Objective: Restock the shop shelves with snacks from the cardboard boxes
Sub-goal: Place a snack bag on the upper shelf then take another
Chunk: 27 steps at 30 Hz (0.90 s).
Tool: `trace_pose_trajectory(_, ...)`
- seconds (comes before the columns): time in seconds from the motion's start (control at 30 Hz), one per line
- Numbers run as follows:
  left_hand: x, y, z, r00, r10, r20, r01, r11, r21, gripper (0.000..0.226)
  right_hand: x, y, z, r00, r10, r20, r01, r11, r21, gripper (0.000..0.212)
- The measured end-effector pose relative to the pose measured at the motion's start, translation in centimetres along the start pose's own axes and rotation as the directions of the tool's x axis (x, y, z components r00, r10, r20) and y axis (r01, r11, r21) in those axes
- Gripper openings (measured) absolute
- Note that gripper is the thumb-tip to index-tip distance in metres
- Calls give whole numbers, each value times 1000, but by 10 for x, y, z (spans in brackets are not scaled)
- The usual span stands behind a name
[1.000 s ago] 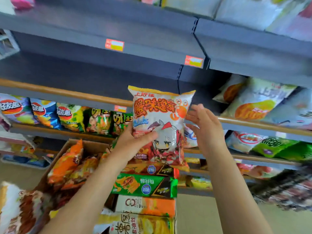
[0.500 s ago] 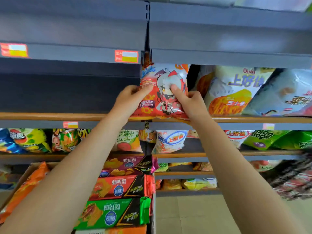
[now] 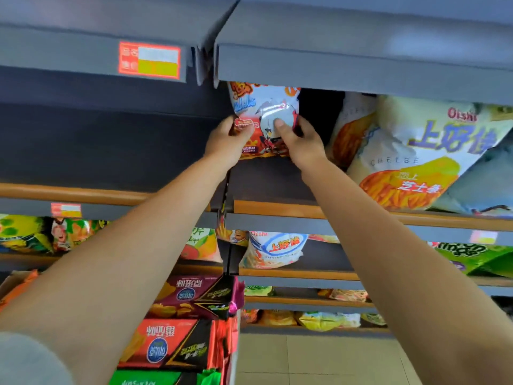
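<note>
Change: a second ago you held the snack bag out in front of the shelves at chest height; half a second ago it met the shelf lip; now it sits deeper in the bay with its top edge tucked behind the shelf above.
Meaning: by my read, placement is nearly done; what remains is letting go and returning to the box.
Price tag: far left, on the upper shelf's front edge.
Left hand: arm stretched up and forward, grip pinching the bag's left edge, thumb on its front.
Snack bag: upright or close to it, in the left end of the right-hand bay, above the wooden rail; whether its bottom rests on the shelf floor, I cannot tell.
Right hand: arm equally extended, thumb pressed on the bag's round window, fingers curled behind its right edge, so this grip also holds the bag.
Cheese bag: just right of your right hand, leaning left; a dark gap separates it from the snack bag.
Risk: released without support, the bag may tip forward over the rail.
</note>
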<state>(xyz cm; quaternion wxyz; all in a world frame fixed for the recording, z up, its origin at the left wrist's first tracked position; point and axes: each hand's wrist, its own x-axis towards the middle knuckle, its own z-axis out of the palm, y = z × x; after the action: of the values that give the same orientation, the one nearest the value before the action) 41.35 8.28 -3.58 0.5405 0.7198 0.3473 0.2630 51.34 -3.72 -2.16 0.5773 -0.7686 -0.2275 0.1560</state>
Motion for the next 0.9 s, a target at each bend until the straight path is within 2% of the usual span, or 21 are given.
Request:
trace_pose_trajectory(0.17,20,6,28,999,6,-54,-6,1000,4,40,30,11,-4,995,32,-94,-29,999,33,67)
trace_pose_trajectory(0.3,27,11,52,999,33,-23,-33,999,7,47,42,19,-13,989,44,-143,-42,999,18,75)
trace_pose_trajectory(0.4,29,18,62,999,32,35,-34,999,40,60,47,23,-17,989,55,-136,-52,998,31,76)
trace_pose_trajectory(0.53,30,18,63,995,35,90,-41,997,58,57,48,25,-20,994,40,-105,-40,999,2,75)
trace_pose_trajectory(0.67,23,13,47,996,-17,83,10,997,82,68,38,16,-19,995,39,-92,-41,999,-24,73)
trace_pose_trajectory(0.73,11,13,33,998,-35,46,31,997,72,57,18,7,-15,995,-2,-104,3,1000,5,65)
trace_pose_trajectory(0.83,-22,18,3,1000,27,10,-27,999,-30,20,-30,-6,-4,990,-54,-130,64,995,75,50)
trace_pose_trajectory(0.9,-54,21,-23,996,86,-5,-86,994,-66,19,-68,-13,6,984,-73,-160,95,986,134,32)
